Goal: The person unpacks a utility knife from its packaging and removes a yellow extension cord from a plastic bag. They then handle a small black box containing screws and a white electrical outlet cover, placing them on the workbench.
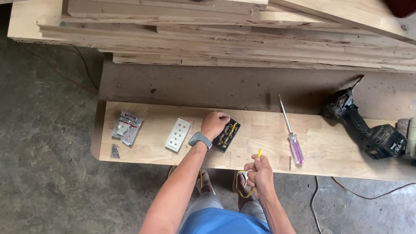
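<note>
Left hand point(214, 123) had its fingers curled down on the black socket body point(227, 134), pinning it flat on the wooden board point(325, 152). Right hand point(260, 176) was closed in a pinch on a yellow wire point(259, 154), tip up, just short of the socket. White faceplate point(178, 135) lay just outboard of the left fingers; screwdriver point(290, 131) beyond the right fingertips. Judgement: keep the body pinned, feed the wire straight, grip close to the tip.
</note>
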